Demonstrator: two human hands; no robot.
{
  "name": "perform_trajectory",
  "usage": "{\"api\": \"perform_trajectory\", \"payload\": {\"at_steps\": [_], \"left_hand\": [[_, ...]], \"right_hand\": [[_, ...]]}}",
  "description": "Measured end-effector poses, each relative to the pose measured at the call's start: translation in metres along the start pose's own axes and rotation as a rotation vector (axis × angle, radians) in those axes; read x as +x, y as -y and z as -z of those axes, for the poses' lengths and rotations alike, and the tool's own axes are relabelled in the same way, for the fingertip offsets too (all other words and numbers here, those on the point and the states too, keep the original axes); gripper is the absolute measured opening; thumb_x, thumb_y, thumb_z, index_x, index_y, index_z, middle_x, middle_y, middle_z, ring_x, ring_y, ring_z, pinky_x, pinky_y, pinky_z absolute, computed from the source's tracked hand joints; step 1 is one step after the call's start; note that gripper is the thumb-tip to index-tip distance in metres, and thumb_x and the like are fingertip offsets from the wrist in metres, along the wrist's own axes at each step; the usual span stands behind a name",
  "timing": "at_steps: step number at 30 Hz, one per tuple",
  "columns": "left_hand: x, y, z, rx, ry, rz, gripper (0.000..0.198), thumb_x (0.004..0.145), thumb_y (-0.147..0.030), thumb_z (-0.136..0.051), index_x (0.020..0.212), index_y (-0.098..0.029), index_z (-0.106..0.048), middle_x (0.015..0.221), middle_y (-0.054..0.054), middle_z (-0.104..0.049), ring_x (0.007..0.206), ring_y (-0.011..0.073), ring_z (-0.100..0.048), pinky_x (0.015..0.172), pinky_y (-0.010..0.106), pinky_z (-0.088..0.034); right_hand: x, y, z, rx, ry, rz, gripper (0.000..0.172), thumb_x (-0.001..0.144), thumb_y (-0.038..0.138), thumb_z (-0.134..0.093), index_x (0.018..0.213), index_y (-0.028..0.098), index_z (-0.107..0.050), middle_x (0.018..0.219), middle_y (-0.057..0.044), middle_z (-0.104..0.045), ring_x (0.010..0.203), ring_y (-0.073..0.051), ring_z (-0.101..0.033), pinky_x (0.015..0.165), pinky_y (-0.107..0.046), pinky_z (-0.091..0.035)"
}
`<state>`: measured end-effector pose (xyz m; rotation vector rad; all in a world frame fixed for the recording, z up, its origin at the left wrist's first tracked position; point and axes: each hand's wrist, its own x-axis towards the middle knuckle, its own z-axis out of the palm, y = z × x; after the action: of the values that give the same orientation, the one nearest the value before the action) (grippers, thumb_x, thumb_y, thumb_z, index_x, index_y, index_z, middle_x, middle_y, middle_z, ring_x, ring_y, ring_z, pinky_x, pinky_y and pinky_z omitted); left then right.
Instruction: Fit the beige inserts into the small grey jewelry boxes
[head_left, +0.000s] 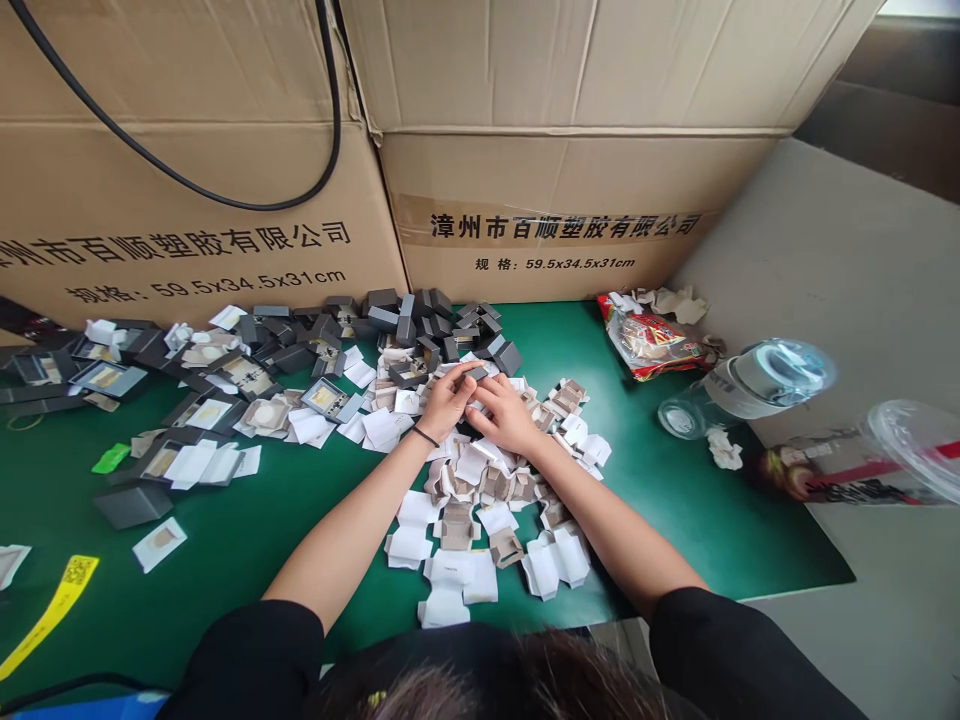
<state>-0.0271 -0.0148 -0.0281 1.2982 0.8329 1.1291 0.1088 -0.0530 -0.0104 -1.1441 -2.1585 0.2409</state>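
Both of my hands meet over the middle of a green table. My left hand (448, 402) and my right hand (506, 412) close their fingers round a small dark grey box (477, 374), mostly covered by the fingers. Beneath and in front of them spread many unfolded white and brown cardboard pieces (457, 525). Behind and to the left lies a heap of dark grey small boxes (405, 325), some opened with light inserts showing. One opened box (327, 398) rests left of my left hand, near loose white papers (386, 428).
Large cardboard cartons (540, 180) wall off the back, with a black cable (225, 203) hanging before them. At right are a red snack bag (645, 340), a clear bottle (750, 388), a plastic cup (862, 455) and crumpled tissue (724, 450). A yellow strip (52, 615) lies at left.
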Motion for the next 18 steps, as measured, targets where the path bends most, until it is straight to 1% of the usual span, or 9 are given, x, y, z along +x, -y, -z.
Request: {"api": "perform_trajectory", "payload": {"at_steps": [3,6,8,12,14,18], "left_hand": [[0.0,0.0,0.0,-0.029,-0.013,0.004,0.055,0.072,-0.058,-0.059,0.109,-0.017,-0.061,0.101,0.009,-0.064,0.083,0.0168,-0.061,0.065,0.024,-0.048],[-0.001,-0.003,-0.002,-0.061,-0.017,0.029,0.057,0.07,-0.059,-0.06,0.109,-0.017,-0.061,0.089,0.007,-0.065,0.075,0.0148,-0.06,0.058,0.023,-0.046],[-0.001,-0.006,-0.003,-0.078,-0.035,0.038,0.057,0.069,-0.06,-0.061,0.109,-0.018,-0.061,0.089,0.006,-0.065,0.078,0.0154,-0.06,0.059,0.023,-0.047],[-0.002,-0.01,-0.005,-0.077,-0.071,0.023,0.055,0.069,-0.059,-0.061,0.107,-0.019,-0.062,0.089,0.006,-0.064,0.083,0.0166,-0.06,0.068,0.026,-0.049],[-0.001,-0.009,-0.004,-0.063,-0.078,0.014,0.055,0.069,-0.059,-0.061,0.107,-0.019,-0.062,0.087,0.006,-0.064,0.082,0.0167,-0.06,0.07,0.026,-0.049],[0.001,-0.002,-0.002,-0.059,-0.091,0.021,0.052,0.071,-0.057,-0.061,0.106,-0.019,-0.062,0.078,0.003,-0.062,0.073,0.0145,-0.06,0.067,0.026,-0.05]], "right_hand": [[0.002,-0.002,-0.002,0.011,0.008,0.008,0.016,0.085,0.026,-0.045,0.081,0.019,-0.059,0.079,-0.005,-0.051,0.076,-0.019,-0.038,0.077,-0.034,-0.04],[0.001,-0.002,-0.004,0.031,-0.012,-0.005,0.017,0.085,0.028,-0.046,0.08,0.019,-0.06,0.079,-0.005,-0.053,0.076,-0.019,-0.041,0.075,-0.034,-0.042],[-0.001,0.0,-0.005,0.034,-0.052,-0.031,0.019,0.086,0.03,-0.046,0.081,0.019,-0.061,0.079,-0.005,-0.055,0.079,-0.02,-0.045,0.074,-0.033,-0.043],[-0.006,0.001,-0.009,0.006,-0.133,-0.08,0.022,0.086,0.034,-0.048,0.085,0.019,-0.064,0.082,-0.007,-0.063,0.084,-0.021,-0.053,0.077,-0.034,-0.045],[-0.007,0.001,-0.009,-0.006,-0.12,-0.105,0.022,0.086,0.035,-0.049,0.087,0.02,-0.065,0.085,-0.008,-0.066,0.085,-0.021,-0.057,0.078,-0.034,-0.046],[-0.007,0.003,-0.008,-0.053,-0.021,-0.126,0.026,0.087,0.037,-0.047,0.092,0.02,-0.067,0.088,-0.009,-0.07,0.083,-0.02,-0.063,0.073,-0.031,-0.048]]}}
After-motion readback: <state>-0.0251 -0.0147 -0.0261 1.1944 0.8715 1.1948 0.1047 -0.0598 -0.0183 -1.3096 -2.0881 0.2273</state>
